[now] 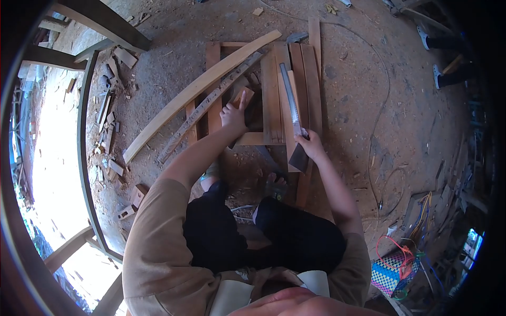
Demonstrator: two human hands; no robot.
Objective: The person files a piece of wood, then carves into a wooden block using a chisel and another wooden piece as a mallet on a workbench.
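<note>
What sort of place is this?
Probably a simple woodworking shop with a dirt floor: wooden boards lie side by side, offcuts are scattered about, and the right hand grips what looks like a handsaw.

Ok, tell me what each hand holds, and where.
Right hand: the saw, at the blade end of its dark handle. Left hand: on a wooden block; grip unclear.

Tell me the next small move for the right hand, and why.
I'd likely bring the long-bladed tool left toward the short wood block: the right hand grips its handle end, its blade lies over the planks and clear of the block, and the left hand is at that block.
</note>
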